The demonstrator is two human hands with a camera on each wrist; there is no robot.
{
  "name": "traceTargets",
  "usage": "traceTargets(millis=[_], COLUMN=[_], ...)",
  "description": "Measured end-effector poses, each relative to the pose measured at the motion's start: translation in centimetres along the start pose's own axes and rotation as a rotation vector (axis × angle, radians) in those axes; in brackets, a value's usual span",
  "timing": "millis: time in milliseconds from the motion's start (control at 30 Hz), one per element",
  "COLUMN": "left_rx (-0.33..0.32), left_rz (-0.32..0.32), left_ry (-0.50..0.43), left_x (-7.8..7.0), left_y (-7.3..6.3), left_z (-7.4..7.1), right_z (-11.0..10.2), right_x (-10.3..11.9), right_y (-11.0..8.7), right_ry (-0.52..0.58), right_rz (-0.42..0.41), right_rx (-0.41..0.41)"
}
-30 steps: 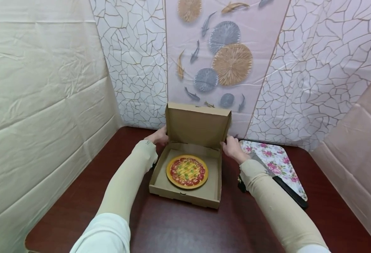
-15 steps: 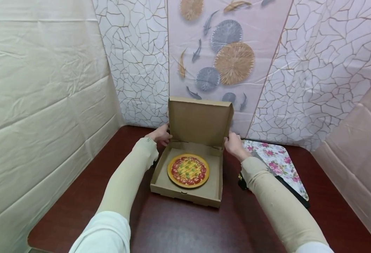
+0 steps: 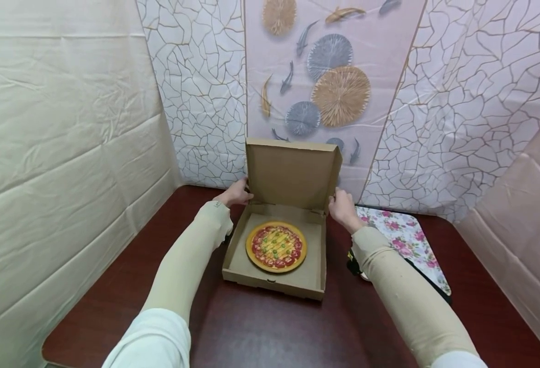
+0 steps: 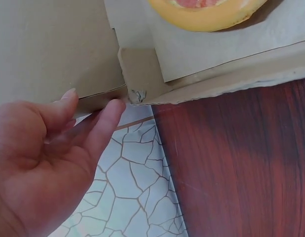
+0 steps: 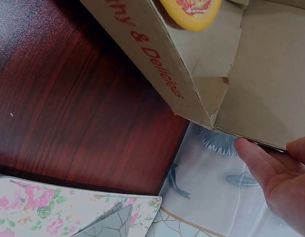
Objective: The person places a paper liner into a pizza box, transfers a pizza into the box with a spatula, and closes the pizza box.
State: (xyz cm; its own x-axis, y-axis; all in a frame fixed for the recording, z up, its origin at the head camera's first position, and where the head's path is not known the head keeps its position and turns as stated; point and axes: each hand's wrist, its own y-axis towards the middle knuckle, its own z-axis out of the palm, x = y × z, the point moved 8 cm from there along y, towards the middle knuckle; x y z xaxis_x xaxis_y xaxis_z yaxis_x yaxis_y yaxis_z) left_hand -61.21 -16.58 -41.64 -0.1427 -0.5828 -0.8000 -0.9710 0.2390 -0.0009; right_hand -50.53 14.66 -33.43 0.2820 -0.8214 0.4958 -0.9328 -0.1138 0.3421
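An open cardboard pizza box (image 3: 273,287) stands on the table with a round pizza (image 3: 276,247) inside. Its lid (image 3: 292,174) is raised near upright at the back. My left hand (image 3: 236,192) holds the lid's left side edge low down, near the hinge; in the left wrist view the thumb lies on one side of the flap (image 4: 100,98) and the fingers on the other. At the lid's right side edge, my right hand (image 3: 342,208) pinches the cardboard between thumb and fingers, as the right wrist view shows. Some fingers are hidden behind the lid.
To the right lies a floral cutting board (image 3: 405,240). A knife, its blade (image 5: 110,224) seen in the right wrist view, lies on it, partly hidden by my right sleeve in the head view. A patterned wall covering (image 3: 205,102) rises behind the dark red table (image 3: 260,332).
The lid has tilted further back and its top edge stands higher in view. Both hands have stayed at its sides, rising slightly. The pizza remains in the box.
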Motion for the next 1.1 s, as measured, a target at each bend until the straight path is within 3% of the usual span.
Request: traceTargets(millis=[200,367,533,700,733,833,933,967,1000,1033,1100], left_rx=[-0.052,-0.099,-0.096,-0.077,-0.064,-0.027,0.020,0.022,0.022,0.013,0.040], left_rz=[-0.062,-0.023,0.007,0.092,0.090,0.069,0.017,0.004,-0.003,0.030,-0.029], left_ry=[0.108,0.171,0.234,0.279,0.283,0.292,0.269,0.269,0.259,0.230,0.193], left_x=[-5.9,-7.3,-5.9,-1.1,-1.2,0.3,0.1,0.9,0.7,0.9,0.1], left_y=[-6.0,-7.1,-5.5,-0.5,-1.1,0.1,0.1,1.2,1.2,1.5,0.5], left_z=[0.1,0.3,-0.2,0.0,0.1,0.1,0.1,0.0,0.0,0.0,0.0], right_z=[0.2,0.1,0.3,0.5,0.5,0.6,0.7,0.7,0.7,0.8,0.8], right_x=[-0.5,-1.0,-0.9,-0.5,-0.4,-0.3,-0.2,-0.2,-0.2,-0.2,-0.1], right_y=[0.0,-0.1,-0.4,-0.6,-0.7,-0.8,-0.9,-1.0,-1.0,-1.1,-1.2], right_ry=[0.019,0.041,0.040,0.012,0.007,-0.012,-0.029,-0.033,-0.032,-0.032,-0.030], right_rz=[0.022,0.041,0.042,0.017,0.012,-0.001,-0.015,-0.020,-0.023,-0.027,-0.037], right_rx=[0.002,-0.009,0.008,0.028,0.031,0.033,0.033,0.032,0.034,0.035,0.037])
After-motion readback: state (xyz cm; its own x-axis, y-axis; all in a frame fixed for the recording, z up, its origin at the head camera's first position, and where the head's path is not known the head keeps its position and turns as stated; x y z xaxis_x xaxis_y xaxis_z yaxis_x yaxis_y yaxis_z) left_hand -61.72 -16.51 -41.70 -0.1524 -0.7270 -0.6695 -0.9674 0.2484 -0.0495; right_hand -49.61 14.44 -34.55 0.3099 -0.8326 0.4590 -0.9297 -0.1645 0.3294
